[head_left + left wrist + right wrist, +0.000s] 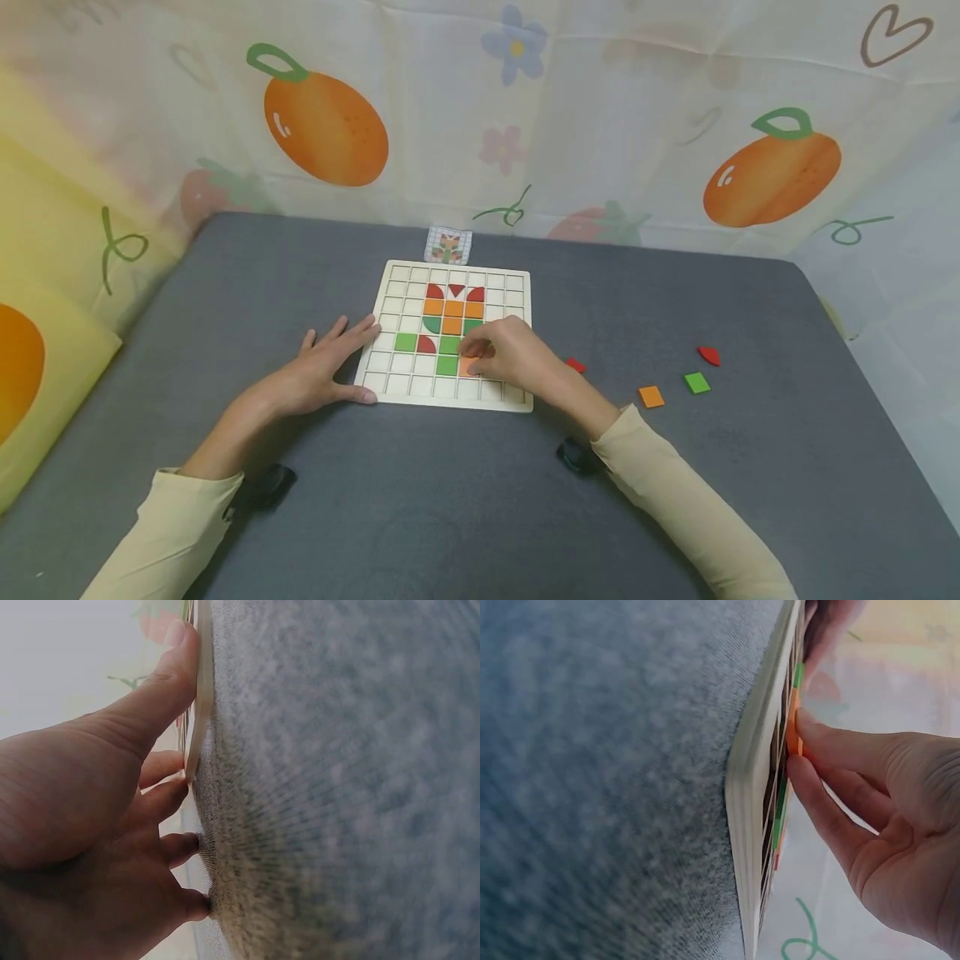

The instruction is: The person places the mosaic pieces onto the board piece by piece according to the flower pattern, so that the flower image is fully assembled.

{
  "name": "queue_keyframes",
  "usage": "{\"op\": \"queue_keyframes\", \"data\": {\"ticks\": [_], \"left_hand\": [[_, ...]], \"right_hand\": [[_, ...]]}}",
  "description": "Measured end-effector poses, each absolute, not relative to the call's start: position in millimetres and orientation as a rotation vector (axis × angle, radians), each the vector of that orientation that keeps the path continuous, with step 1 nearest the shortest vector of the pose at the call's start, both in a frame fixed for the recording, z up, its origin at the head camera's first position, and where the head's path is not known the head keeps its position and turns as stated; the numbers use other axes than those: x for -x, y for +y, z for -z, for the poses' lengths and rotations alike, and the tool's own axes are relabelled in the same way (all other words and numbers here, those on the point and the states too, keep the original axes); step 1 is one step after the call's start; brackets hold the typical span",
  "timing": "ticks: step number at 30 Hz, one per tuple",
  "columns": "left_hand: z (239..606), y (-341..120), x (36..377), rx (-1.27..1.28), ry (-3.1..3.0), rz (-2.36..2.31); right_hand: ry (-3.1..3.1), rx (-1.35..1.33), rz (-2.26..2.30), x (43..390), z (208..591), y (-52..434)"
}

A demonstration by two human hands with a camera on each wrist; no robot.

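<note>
A cream grid board [390, 385] lies on the table, partly filled with red, orange and green tiles. My left hand [311, 379] rests along its left side, fingers spread, with the thumb at the near left corner. In the left wrist view that thumb lies against the board's edge [202, 712]. My right hand [513, 354] is over the right part of the pattern, pinching an orange square tile [467, 367] beside a green square [447, 366]. The right wrist view has thumb and fingertip at the orange tile [793, 731], low against the board's face. My right fingers hide some cells.
Right of the board lie a loose orange square [651, 397], a green square [697, 382] and a red quarter-round tile [708, 356]. Another red tile [576, 365] is partly behind the right wrist. A small pattern card [447, 246] lies beyond the board, before a printed curtain [600, 108].
</note>
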State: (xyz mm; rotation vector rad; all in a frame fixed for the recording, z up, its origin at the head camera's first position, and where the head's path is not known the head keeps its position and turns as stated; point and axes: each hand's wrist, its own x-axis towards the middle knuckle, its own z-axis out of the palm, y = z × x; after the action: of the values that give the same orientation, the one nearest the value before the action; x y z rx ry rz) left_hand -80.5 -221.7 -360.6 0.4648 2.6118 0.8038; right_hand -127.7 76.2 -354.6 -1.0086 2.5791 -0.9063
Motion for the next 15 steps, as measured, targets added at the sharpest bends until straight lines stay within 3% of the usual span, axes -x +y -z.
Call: {"op": "queue_keyframes", "data": {"ticks": [15], "left_hand": [[360, -222, 79, -0.467, 2.606, -0.823]], "right_hand": [[2.473, 1.107, 0.888, 132, 349, 88]]}}
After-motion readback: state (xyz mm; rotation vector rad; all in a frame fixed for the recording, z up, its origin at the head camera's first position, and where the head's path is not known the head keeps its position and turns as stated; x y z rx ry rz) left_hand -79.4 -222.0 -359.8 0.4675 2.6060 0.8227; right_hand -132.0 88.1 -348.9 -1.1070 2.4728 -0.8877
